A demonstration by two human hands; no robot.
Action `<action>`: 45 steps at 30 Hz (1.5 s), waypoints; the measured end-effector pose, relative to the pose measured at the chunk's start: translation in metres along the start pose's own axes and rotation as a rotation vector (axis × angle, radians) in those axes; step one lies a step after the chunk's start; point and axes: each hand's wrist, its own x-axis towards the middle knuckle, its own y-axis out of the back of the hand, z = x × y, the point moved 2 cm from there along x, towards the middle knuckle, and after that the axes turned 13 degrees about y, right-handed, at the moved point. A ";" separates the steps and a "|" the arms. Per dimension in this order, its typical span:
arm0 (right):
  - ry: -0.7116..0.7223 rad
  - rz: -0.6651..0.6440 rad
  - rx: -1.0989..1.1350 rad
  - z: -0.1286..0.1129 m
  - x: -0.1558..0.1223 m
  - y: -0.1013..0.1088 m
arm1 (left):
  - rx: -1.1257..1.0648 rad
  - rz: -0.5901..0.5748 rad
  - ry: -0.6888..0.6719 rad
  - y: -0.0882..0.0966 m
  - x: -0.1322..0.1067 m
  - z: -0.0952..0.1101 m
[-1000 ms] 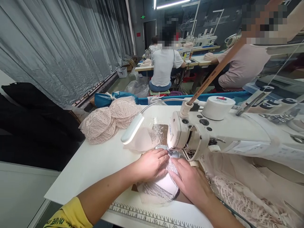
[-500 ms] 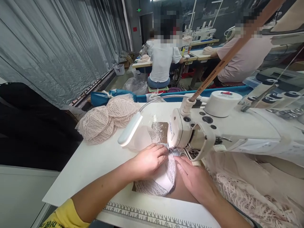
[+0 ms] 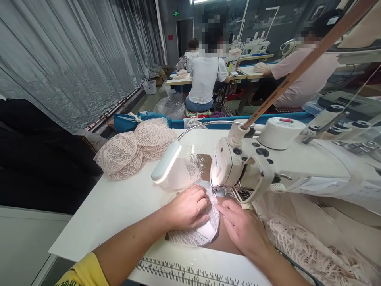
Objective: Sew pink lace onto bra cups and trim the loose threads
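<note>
A pale lace bra cup point(image 3: 195, 237) with a smooth white inner side lies under the needle area of a white sewing machine point(image 3: 228, 163). My left hand point(image 3: 189, 206) rests on top of the cup with its fingers bent, gripping the fabric just left of the needle. From the right, my right hand point(image 3: 242, 224) pinches the cup's edge close to the presser foot, its index finger at the rim. The fabric between the fingers is partly hidden. Sheer fabric point(image 3: 178, 174) spreads behind my left hand.
Stacked lace cups point(image 3: 127, 151) lie at the table's far left. A lamp point(image 3: 166, 163) on a bendable neck hangs over the white table point(image 3: 98, 222). A printed ruler point(image 3: 184, 274) runs along the front. More lace fabric point(image 3: 315, 242) lies at right. Co-workers point(image 3: 205, 79) sit ahead.
My left hand has drawn slightly back from the needle, with its fingers more curled. The right fingers have bent inward at the cup's edge. The view has shifted a little.
</note>
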 end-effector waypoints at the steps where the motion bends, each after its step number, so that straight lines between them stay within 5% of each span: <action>1: -0.006 0.008 -0.008 0.000 -0.001 -0.002 | -0.003 0.003 0.002 0.000 0.000 -0.001; 9: -0.020 0.011 -0.080 0.002 0.001 -0.012 | -0.004 0.062 -0.006 0.005 0.005 -0.011; 16: 0.045 0.026 -0.136 0.000 0.002 -0.006 | 0.024 -0.016 -0.196 0.003 0.007 -0.010; 45: 0.032 0.063 -0.192 0.000 0.011 -0.006 | 0.082 -0.001 -0.162 -0.001 0.009 -0.015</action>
